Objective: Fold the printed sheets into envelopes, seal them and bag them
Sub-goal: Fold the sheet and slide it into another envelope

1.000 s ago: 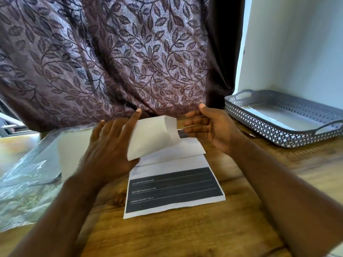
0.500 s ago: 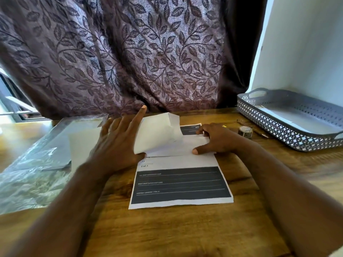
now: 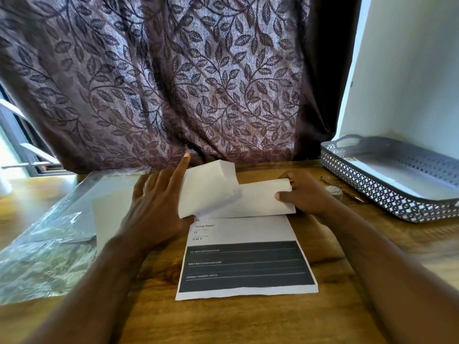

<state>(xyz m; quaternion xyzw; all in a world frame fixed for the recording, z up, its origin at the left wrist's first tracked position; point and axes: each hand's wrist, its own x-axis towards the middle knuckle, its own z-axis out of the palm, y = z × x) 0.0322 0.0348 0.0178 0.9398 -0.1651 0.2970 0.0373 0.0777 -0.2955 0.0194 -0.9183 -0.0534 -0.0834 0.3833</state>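
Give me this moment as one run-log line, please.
step: folding | left hand holds raised flap | right hand pinches folded top edge | printed sheet lower half flat on table | unsealed, unbagged

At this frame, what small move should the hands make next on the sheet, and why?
Probably lay the raised flap flat and crease it. The left hand holds that flap up off the printed sheet while the right hand grips the folded top strip, so that fold looks unfinished.

The left hand point(image 3: 156, 204) and right hand point(image 3: 310, 194) hold folded flaps of the printed sheet point(image 3: 244, 266).
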